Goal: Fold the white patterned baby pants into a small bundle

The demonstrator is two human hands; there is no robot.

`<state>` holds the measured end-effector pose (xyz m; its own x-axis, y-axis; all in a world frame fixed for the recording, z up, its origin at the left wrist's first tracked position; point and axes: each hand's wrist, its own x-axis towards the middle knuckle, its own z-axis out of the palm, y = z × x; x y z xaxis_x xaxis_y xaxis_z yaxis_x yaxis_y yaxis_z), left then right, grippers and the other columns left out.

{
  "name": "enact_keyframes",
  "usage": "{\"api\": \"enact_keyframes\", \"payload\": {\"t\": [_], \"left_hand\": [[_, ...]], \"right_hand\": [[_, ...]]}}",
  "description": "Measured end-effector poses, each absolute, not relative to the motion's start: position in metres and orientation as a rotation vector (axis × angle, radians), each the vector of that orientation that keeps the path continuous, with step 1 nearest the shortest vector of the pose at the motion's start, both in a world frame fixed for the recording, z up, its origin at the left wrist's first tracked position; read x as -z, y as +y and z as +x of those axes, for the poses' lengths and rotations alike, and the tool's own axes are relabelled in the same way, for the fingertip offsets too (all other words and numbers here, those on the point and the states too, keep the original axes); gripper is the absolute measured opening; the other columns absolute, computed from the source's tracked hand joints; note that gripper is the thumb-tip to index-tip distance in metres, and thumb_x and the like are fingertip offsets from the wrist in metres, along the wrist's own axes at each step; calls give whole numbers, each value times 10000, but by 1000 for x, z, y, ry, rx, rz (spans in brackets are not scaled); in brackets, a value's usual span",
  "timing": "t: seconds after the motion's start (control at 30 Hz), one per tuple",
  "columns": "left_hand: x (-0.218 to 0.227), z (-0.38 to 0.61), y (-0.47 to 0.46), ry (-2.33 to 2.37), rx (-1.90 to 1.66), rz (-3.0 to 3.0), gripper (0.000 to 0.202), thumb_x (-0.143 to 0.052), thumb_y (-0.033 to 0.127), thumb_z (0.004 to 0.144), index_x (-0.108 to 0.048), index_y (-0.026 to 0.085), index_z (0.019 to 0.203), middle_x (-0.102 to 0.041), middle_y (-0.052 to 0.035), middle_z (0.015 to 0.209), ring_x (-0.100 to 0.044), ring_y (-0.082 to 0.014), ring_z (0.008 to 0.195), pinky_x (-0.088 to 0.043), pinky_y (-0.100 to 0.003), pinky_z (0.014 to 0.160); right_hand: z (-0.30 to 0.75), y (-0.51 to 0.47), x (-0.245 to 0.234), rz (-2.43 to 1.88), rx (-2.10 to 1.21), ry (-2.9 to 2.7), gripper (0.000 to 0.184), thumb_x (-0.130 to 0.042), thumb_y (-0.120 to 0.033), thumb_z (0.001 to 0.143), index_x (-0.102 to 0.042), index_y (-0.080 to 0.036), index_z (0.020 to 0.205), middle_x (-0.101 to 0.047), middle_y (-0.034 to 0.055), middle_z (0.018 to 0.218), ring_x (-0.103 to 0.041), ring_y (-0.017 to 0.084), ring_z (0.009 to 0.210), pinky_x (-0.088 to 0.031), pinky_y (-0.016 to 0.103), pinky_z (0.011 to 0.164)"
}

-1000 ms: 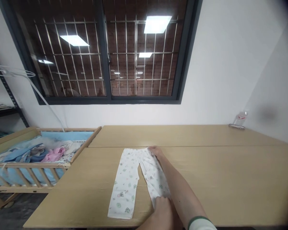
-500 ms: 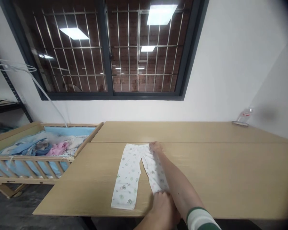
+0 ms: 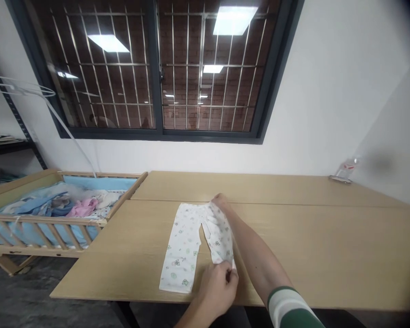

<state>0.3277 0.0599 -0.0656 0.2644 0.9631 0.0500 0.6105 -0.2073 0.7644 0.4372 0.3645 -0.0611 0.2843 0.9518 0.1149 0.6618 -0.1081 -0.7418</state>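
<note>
Small white baby trousers (image 3: 184, 248) with a green print lie flat on a light wooden table (image 3: 321, 246), waistband away from me. My right hand (image 3: 220, 201) reaches far forward and pinches the right corner of the waistband, lifting it slightly. My left hand (image 3: 218, 284) is close to me and pinches the hem of the right trouser leg, which is raised off the table. The left leg lies flat.
A wooden baby cot (image 3: 54, 218) with blue, pink and white clothes stands left of the table. A small clear object (image 3: 343, 172) rests at the table's far right by the wall. A barred dark window (image 3: 157, 68) is ahead; shelving (image 3: 0, 146) is far left.
Both hands have lifted the right leg and waistband corner of the trousers and drawn them slightly leftward. The view has shifted a little.
</note>
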Motion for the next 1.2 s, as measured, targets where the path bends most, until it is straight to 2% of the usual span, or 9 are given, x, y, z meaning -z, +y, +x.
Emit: {"api": "enact_keyframes", "payload": {"t": [0.1, 0.23, 0.43, 0.67, 0.87, 1.07, 1.13, 1.2], "left_hand": [[69, 307, 54, 1310, -930, 1692, 348, -419, 401, 973, -578, 212, 728, -624, -5, 632, -583, -155, 607, -386, -261, 608], [74, 269, 39, 1238, -1096, 1524, 396, -407, 467, 981, -537, 215, 705, -589, 8, 614, -583, -148, 621, -410, -245, 626], [99, 209, 21, 1476, -1083, 1460, 434, -390, 528, 967, -528, 220, 694, -538, 26, 558, -556, -160, 587, -377, -259, 592], [129, 182, 21, 1734, -1011, 1451, 443, -376, 513, 938, -494, 230, 618, -536, 19, 476, -566, -175, 527, -370, -282, 589], [131, 176, 19, 1856, -884, 1527, 416, -395, 464, 930, -550, 224, 627, -603, -14, 561, -611, -202, 630, -366, -286, 621], [119, 173, 11, 2160, -769, 1639, 417, -410, 434, 956, -508, 236, 602, -611, -14, 586, -618, -198, 633, -336, -279, 605], [116, 174, 6, 2183, -828, 1734, 394, -415, 417, 979, -533, 244, 644, -615, -3, 586, -635, -189, 628, -369, -273, 597], [117, 176, 2, 2114, -970, 1930, 341, -441, 396, 994, -600, 251, 730, -675, -4, 671, -673, -182, 692, -447, -266, 649]], "right_hand": [[423, 370, 49, -1780, -592, -1455, 207, -713, -120, 650, -649, -160, 843, -643, 17, 708, -598, 153, 657, -413, 225, 576], [389, 374, 42, -1681, -648, -1456, 280, -730, -164, 657, -622, -173, 915, -630, -10, 727, -571, 135, 637, -415, 218, 575], [328, 366, 57, -1570, -616, -1430, 265, -634, -174, 734, -594, -179, 996, -642, 4, 794, -591, 152, 688, -433, 233, 620], [285, 364, 84, -1529, -577, -1504, 209, -607, -132, 736, -592, -193, 935, -625, -3, 803, -591, 164, 773, -422, 242, 719], [270, 360, 98, -1563, -578, -1568, 162, -601, -137, 783, -589, -198, 932, -615, -9, 805, -574, 162, 784, -402, 238, 714], [271, 347, 97, -1570, -576, -1613, 55, -589, -224, 885, -593, -198, 933, -640, 12, 817, -581, 167, 785, -396, 244, 700], [276, 344, 91, -1553, -574, -1638, 64, -557, -197, 908, -602, -193, 953, -658, 22, 839, -599, 168, 802, -406, 246, 714], [280, 339, 82, -1514, -574, -1680, 105, -538, -173, 921, -615, -187, 991, -678, 31, 869, -622, 170, 833, -424, 250, 743]]}}
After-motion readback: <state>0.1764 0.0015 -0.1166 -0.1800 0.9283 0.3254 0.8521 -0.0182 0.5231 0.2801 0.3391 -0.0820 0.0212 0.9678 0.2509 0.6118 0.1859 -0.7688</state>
